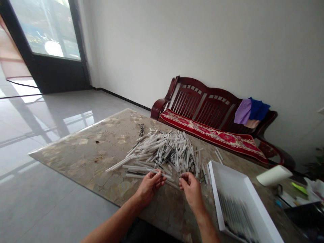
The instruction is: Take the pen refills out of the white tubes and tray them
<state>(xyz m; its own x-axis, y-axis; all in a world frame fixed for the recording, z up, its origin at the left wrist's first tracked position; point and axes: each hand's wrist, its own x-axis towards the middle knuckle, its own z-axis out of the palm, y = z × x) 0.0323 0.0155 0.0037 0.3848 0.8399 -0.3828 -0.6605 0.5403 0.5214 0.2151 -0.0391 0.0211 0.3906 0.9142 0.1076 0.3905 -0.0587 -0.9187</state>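
A heap of several white pen tubes [162, 150] lies spread over the marbled table [83, 152], with thin dark refills mixed in. My left hand [150, 185] rests at the near edge of the heap, fingers pinched around a white tube [158, 172]. My right hand [190, 187] is just beside it, fingertips closed on a small dark piece [182, 177] that is too small to make out. The two hands are a short gap apart.
A white tray [227, 189] holding a row of finished pens stands to the right of my hands. Behind it lie a white roll [274, 175] and clutter. A wooden bench [207, 111] with a red cushion stands past the table. Black glasses [141, 129] lie at the far side.
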